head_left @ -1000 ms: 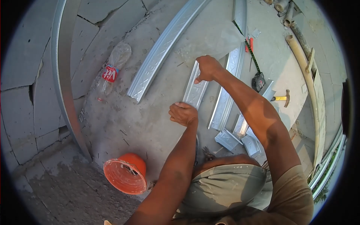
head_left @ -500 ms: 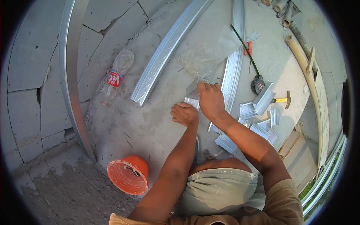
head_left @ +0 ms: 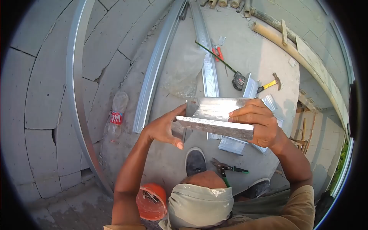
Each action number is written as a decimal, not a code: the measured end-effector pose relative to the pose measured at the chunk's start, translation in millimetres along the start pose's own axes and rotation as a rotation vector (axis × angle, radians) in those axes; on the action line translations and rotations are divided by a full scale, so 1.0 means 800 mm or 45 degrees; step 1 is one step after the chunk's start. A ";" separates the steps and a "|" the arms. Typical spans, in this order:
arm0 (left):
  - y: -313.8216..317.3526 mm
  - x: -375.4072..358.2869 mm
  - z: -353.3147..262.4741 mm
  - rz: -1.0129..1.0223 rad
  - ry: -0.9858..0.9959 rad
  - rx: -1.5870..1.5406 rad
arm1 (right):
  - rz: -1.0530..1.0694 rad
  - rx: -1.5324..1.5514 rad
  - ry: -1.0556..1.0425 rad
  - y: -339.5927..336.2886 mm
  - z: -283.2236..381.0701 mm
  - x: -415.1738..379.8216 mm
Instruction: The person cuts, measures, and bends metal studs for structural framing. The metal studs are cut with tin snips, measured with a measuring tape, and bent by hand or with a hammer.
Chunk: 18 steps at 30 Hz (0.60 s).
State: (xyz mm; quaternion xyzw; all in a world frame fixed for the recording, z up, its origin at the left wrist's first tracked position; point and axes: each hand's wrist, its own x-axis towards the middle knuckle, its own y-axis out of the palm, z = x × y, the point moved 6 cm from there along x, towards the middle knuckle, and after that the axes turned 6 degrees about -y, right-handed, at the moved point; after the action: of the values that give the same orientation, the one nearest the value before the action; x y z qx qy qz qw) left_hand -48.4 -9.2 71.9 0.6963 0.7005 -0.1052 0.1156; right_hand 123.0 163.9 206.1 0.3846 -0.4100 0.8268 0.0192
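A short silvery metal channel piece (head_left: 218, 125) is raised in front of me, its long edge towards me. My right hand (head_left: 258, 120) grips its right end, fingertips inside the channel and the thumb side hidden. At its left end, my left hand (head_left: 165, 128) has thumb and fingers spread wide, the fingertips right at the end tab and partly hidden by it. Below, green-handled tin snips (head_left: 226, 168) lie on the concrete beside my shoe (head_left: 195, 161). Several metal offcuts (head_left: 232, 145) lie under and beyond the right hand.
Long metal channels (head_left: 153, 80) stretch away on the floor. A tape measure (head_left: 238, 81), red-handled pliers (head_left: 217, 54) and a yellow-handled hammer (head_left: 270, 83) lie at the right. A plastic bottle (head_left: 116, 117) lies left, near an upright metal strip (head_left: 75, 84). An orange bucket (head_left: 151, 201) stands close to my leg.
Both hands have come up from near the floor, bringing the channel piece with them. The left hand has gone from a closed fist to spread fingers. The view has shifted, exposing the snips.
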 end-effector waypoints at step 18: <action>0.168 -0.098 -0.297 -0.268 0.304 1.350 | 0.741 0.026 0.653 -0.096 0.141 -0.013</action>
State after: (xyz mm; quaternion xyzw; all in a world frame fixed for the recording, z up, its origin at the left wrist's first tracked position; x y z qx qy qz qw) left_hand 82.8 -9.3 323.9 0.5925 0.6258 -0.3747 -0.3421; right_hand 226.9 140.0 291.5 0.0330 -0.4758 0.8710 -0.1181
